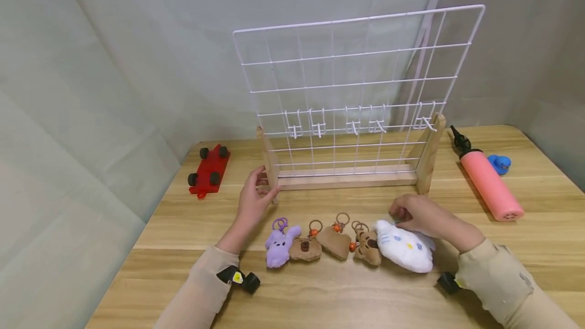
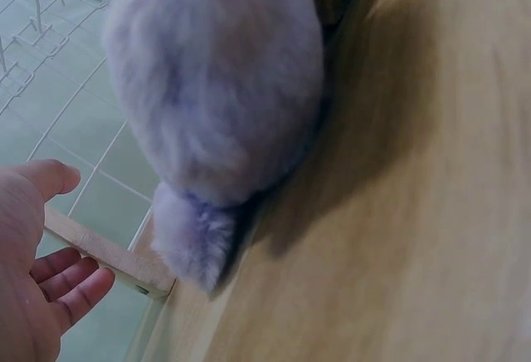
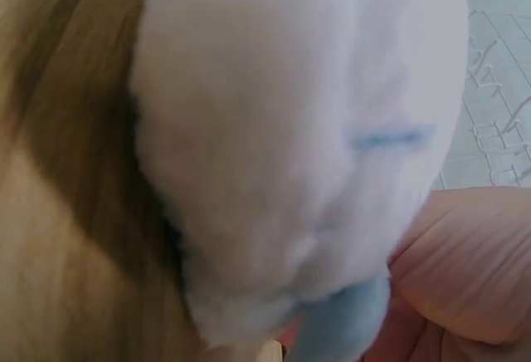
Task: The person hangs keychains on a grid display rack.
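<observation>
A row of plush keychains lies on the table: a purple one with long ears (image 1: 280,248), a brown bear (image 1: 305,249), a plain brown one (image 1: 335,242), another brown one (image 1: 367,248) and a white cat (image 1: 405,248). My right hand (image 1: 422,217) has curled fingers at the cat's top edge and pinches it there; the fingertips and its ring are hidden. At the left wooden foot (image 1: 268,159) of a white wire grid rack (image 1: 347,85) is my left hand (image 1: 253,197). Its thumb and fingers are spread apart in the left wrist view, holding nothing.
Several white hooks (image 1: 353,125) hang on the rack's middle wires. A red toy car chassis (image 1: 211,170) with black wheels lies at the left. On the right are a pink hand pump (image 1: 491,184) and a small blue duck (image 1: 500,164).
</observation>
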